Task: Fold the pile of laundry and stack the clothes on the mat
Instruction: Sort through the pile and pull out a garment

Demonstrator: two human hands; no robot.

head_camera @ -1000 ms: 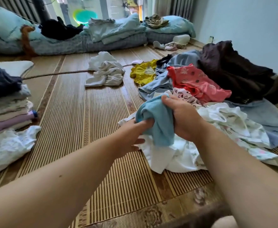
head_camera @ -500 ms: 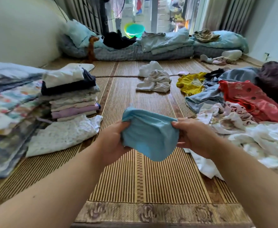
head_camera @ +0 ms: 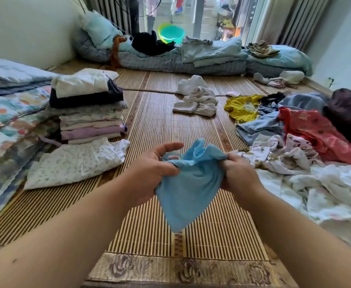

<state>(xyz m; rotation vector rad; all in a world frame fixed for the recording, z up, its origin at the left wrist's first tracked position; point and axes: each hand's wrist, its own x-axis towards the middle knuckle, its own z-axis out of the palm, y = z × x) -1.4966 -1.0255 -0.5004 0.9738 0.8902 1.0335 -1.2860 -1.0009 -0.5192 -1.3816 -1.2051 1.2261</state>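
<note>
My left hand and right hand pinching a blue cloth above the mat, folded stack at ten o'clock, unfolded pile at two o'clock, green basin at twelve, contents unclear.

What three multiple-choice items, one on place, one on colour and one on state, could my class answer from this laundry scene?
1. Where does the stack of folded clothes stand?
A. left of the hands
B. right of the hands
C. on the far bedding

2. What colour is the small soft cloth being held?
A. red
B. yellow
C. light blue

3. What state is that cloth in?
A. lying flat on the woven bamboo mat
B. held in the air by both hands
C. already on the stack

Answers: 1 A, the stack sits at the mat's left side. 2 C, it is pale blue, unlike the red garment on the right. 3 B, the left hand and right hand each grip a side, its lower corner hanging above the mat.
</note>
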